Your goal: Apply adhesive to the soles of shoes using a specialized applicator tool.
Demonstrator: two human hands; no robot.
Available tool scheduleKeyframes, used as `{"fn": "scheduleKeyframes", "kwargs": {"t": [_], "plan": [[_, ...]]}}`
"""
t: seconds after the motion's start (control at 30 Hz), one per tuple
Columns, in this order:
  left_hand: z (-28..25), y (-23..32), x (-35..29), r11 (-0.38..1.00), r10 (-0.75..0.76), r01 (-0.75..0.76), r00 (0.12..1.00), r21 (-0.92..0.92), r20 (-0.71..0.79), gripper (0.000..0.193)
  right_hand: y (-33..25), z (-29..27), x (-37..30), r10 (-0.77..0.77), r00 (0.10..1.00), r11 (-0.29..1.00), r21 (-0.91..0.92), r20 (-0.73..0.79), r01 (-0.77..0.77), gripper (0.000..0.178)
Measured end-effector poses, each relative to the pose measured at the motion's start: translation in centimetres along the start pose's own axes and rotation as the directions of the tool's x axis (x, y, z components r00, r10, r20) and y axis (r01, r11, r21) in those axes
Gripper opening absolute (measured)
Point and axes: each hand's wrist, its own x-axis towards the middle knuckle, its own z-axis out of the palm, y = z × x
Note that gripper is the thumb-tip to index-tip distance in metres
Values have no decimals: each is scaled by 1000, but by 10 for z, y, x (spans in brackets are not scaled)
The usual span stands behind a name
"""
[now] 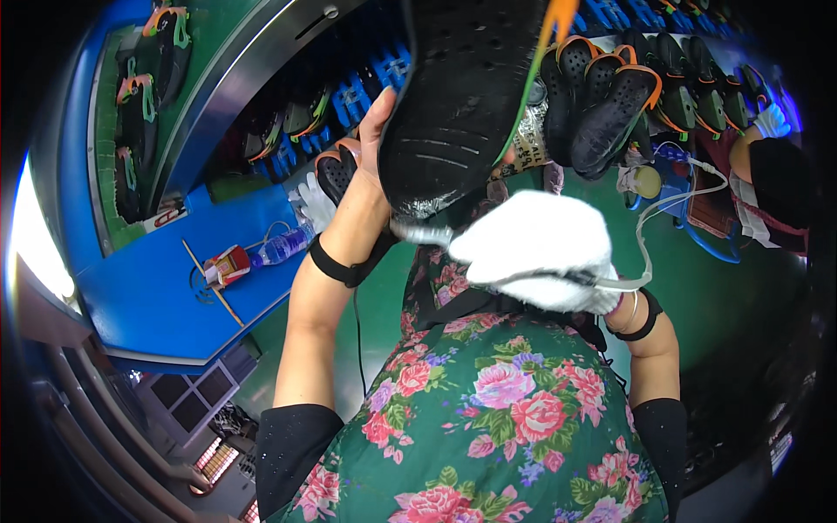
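A black clog [458,96] with small holes, a green edge and an orange strap is held up in front of me. My bare left hand [373,135] is closed around its left side, most of the fingers hidden behind it. The clog's near end shines as if wet. My right hand [536,248], in a white knitted glove, is closed on a thin brush [423,234] whose pale tip reaches to that shiny end. A grey hose [645,244] runs from beside the gloved hand up to the right.
Several black clogs [615,113] with orange straps stand on the rack at the back right. To the left, a blue table [148,288] carries a plastic bottle [283,246], a red box [228,266] and a white glove [314,200]. Another person's gloved hand [772,120] shows at far right.
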Motion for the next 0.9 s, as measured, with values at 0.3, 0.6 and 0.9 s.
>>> {"fn": "scheduleKeyframes", "kwargs": {"t": [0.3,0.6,0.9], "plan": [[5,13,-2,949,-51,146,945,279,-322,83,-3,15,-13,-113,973,862,-467,202,197,29],[1,14,7,984,-28,85,944,158,-329,51,-6,0,1,34,998,987,-160,49,-26,27],[3,-20,-2,999,-27,37,961,33,-275,84,16,5,-19,429,847,850,457,-314,-262,18]]}}
